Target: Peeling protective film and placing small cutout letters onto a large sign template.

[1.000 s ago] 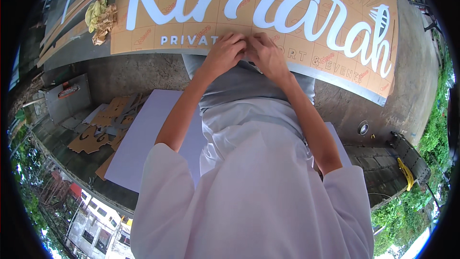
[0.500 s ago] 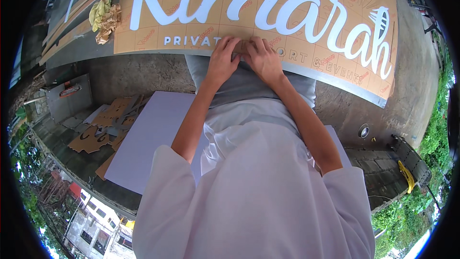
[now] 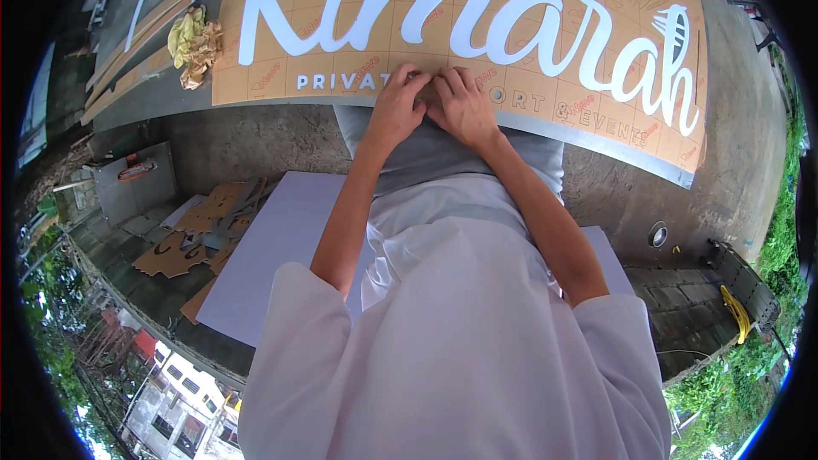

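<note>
Outdoors, concrete floor (image 3: 256, 140) under a big orange sign board (image 3: 341, 68) with white lettering. Since a second ago both hands have crept down to the small letter row. Left hand (image 3: 397, 111) and right hand (image 3: 464, 106), fingers curled, press there side by side. Cardboard scraps (image 3: 183, 243) lie left.

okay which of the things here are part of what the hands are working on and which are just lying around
In hand:
- left hand and right hand, fingertips together on the small white letters
- orange sign panel with big white lettering

Lying about:
- crumpled yellow rag at the panel's left end
- cardboard offcuts on the ground
- pale blank sheet beside them
- yellow cable at far right
</note>
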Demonstrator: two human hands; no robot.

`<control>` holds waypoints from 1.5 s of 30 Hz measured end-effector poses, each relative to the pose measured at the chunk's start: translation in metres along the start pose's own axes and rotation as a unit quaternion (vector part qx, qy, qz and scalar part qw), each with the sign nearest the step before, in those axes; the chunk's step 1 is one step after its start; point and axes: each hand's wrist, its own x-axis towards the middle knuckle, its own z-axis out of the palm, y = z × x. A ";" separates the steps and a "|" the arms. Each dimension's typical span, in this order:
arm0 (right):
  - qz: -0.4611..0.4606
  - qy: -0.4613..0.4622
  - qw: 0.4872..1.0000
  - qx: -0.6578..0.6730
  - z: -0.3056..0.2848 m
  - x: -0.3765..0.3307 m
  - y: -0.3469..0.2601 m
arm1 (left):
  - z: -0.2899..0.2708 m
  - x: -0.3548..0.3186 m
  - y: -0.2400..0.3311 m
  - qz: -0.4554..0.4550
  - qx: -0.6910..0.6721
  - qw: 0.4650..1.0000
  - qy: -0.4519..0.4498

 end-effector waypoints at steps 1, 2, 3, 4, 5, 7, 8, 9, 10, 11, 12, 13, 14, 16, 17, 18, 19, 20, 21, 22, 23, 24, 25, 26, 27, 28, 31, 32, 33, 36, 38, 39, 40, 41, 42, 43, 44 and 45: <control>0.001 0.003 1.000 0.001 0.000 0.000 0.001 | 0.001 0.000 0.000 0.002 0.002 1.000 -0.001; -0.005 0.001 1.000 0.000 0.000 0.000 0.001 | 0.001 0.001 0.000 0.005 0.009 1.000 0.004; -0.011 -0.002 1.000 -0.001 0.000 0.001 0.001 | 0.002 0.002 0.000 0.008 0.017 1.000 0.010; -0.010 0.001 1.000 0.000 -0.001 0.001 0.001 | 0.002 0.002 0.000 0.010 0.019 1.000 0.009; 0.003 -0.004 1.000 0.018 -0.001 0.002 0.001 | 0.002 0.004 -0.001 -0.003 0.018 1.000 -0.002; 0.019 -0.007 0.999 0.036 0.000 0.002 0.003 | 0.000 0.007 0.001 -0.014 0.019 1.000 -0.014; 0.016 -0.007 0.999 0.040 0.001 0.002 0.004 | -0.001 0.010 0.001 -0.023 0.013 0.999 -0.033; 0.013 -0.007 0.999 0.045 0.001 0.002 0.005 | -0.003 0.011 0.002 -0.033 0.008 0.998 -0.052; 0.015 -0.004 0.999 0.046 0.002 0.002 0.006 | -0.004 0.013 0.003 -0.031 0.011 0.998 -0.054; 0.009 0.006 0.999 0.042 0.003 0.001 0.007 | -0.005 0.013 0.003 -0.025 0.004 0.998 -0.055; 0.003 0.015 0.999 0.038 0.003 0.000 0.007 | -0.004 0.014 0.003 -0.020 -0.004 0.998 -0.057; 0.006 0.018 0.999 0.039 0.004 0.000 0.008 | -0.004 0.013 0.003 -0.017 -0.002 0.998 -0.060; -0.006 0.027 0.999 0.031 0.005 0.000 0.008 | -0.004 0.013 0.003 -0.012 0.008 0.998 -0.058; -0.013 0.038 0.999 0.022 0.005 -0.001 0.009 | -0.004 0.013 0.004 -0.003 0.018 0.998 -0.061; -0.022 0.049 0.998 0.018 0.005 -0.001 0.009 | -0.004 0.013 0.004 -0.015 0.021 0.997 -0.069; -0.032 0.059 0.998 0.014 0.006 -0.002 0.010 | -0.004 0.014 0.005 -0.028 0.025 0.996 -0.077; -0.028 0.062 0.998 0.014 0.006 -0.002 0.010 | -0.004 0.016 0.005 -0.025 0.026 0.996 -0.080; -0.026 0.053 0.998 0.020 0.007 -0.003 0.011 | -0.004 0.017 0.006 -0.026 0.012 0.996 -0.079; -0.024 0.044 0.998 0.026 0.007 -0.003 0.011 | -0.004 0.019 0.005 -0.027 -0.001 0.997 -0.078; -0.022 0.046 0.998 0.025 0.006 -0.005 0.012 | -0.004 0.020 0.003 -0.025 -0.001 0.996 -0.080; -0.028 0.041 0.998 0.031 0.005 -0.006 0.012 | -0.004 0.022 0.002 -0.035 -0.016 0.996 -0.084; -0.035 0.035 0.998 0.037 0.004 -0.007 0.013 | -0.003 0.023 0.000 -0.045 -0.031 0.995 -0.088; -0.034 0.036 0.998 0.036 0.003 -0.007 0.014 | -0.001 0.022 -0.002 -0.044 -0.031 0.995 -0.089; -0.032 0.040 0.996 0.078 0.002 -0.006 0.016 | 0.001 0.021 -0.003 -0.075 -0.084 0.990 -0.081; -0.031 0.042 0.991 0.120 0.000 -0.004 0.016 | 0.001 0.021 -0.003 -0.107 -0.137 0.982 -0.072; -0.032 0.043 0.991 0.120 -0.002 -0.003 0.016 | 0.002 0.021 -0.003 -0.106 -0.137 0.982 -0.070; 0.064 0.068 0.967 0.239 -0.024 0.006 0.008 | 0.001 0.025 0.005 -0.089 -0.198 0.976 0.000; 0.139 0.078 0.931 0.327 -0.035 0.012 0.004 | -0.002 0.027 0.009 -0.113 -0.233 0.966 0.022; 0.211 0.088 0.883 0.409 -0.049 0.021 0.002 | -0.008 0.032 0.018 -0.133 -0.268 0.953 0.045; 0.226 0.095 0.812 0.530 -0.081 0.041 0.010 | -0.036 0.061 0.071 -0.118 -0.433 0.887 0.107; 0.198 0.120 0.785 0.574 -0.136 0.062 -0.015 | -0.068 0.075 0.107 -0.047 -0.480 0.868 0.120; 0.176 0.143 0.771 0.596 -0.165 0.072 -0.026 | -0.084 0.082 0.129 -0.019 -0.496 0.859 0.128; 0.149 0.163 0.754 0.619 -0.191 0.080 -0.038 | -0.100 0.085 0.147 0.023 -0.500 0.855 0.137; 0.134 0.165 0.758 0.617 -0.213 0.086 -0.048 | -0.114 0.088 0.164 0.065 -0.503 0.850 0.144; 0.112 0.176 0.762 0.613 -0.233 0.088 -0.056 | -0.124 0.089 0.180 0.078 -0.499 0.850 0.148; 0.092 0.189 0.766 0.608 -0.249 0.088 -0.063 | -0.132 0.090 0.197 0.119 -0.499 0.842 0.168; 0.081 0.193 0.768 0.605 -0.261 0.086 -0.071 | -0.137 0.090 0.209 0.159 -0.499 0.831 0.186; 0.067 0.197 0.753 0.624 -0.272 0.084 -0.079 | -0.141 0.086 0.218 0.170 -0.495 0.831 0.189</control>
